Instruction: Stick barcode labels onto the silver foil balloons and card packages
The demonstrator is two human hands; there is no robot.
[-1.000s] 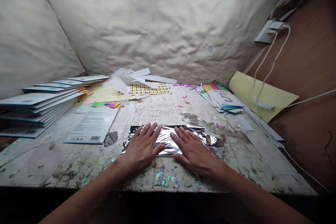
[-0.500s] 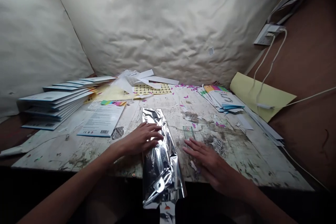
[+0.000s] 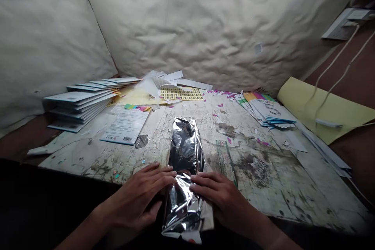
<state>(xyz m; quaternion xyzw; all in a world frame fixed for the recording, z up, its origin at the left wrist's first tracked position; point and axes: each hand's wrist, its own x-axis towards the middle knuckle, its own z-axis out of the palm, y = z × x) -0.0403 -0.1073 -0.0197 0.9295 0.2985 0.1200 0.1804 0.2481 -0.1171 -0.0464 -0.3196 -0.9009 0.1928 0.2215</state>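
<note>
A long, shiny silver foil packet (image 3: 187, 144) lies lengthwise across the front edge of the table, its near end reaching past the edge toward me. My left hand (image 3: 140, 193) rests its outstretched fingertips on the packet's left side, with the thumb apart below. From the other side my right hand (image 3: 221, 193) lays its straight fingers on the right edge of the foil; its thumb is hidden. At the packet's near end a white piece with an orange-red mark (image 3: 191, 238) sticks out. What is inside the foil cannot be seen.
On the left stands a stack of white-and-blue cards (image 3: 79, 97), with a printed card with a barcode (image 3: 125, 127) beside it. Sticker sheets (image 3: 181, 93) and paper strips lie at the back. More colourful cards (image 3: 269, 109), yellow paper (image 3: 325, 105) and cables (image 3: 336, 74) are right.
My right hand has moved left onto the foil packet. My left hand has slid nearer along it. The view has shifted, so the table's things appear farther right.
</note>
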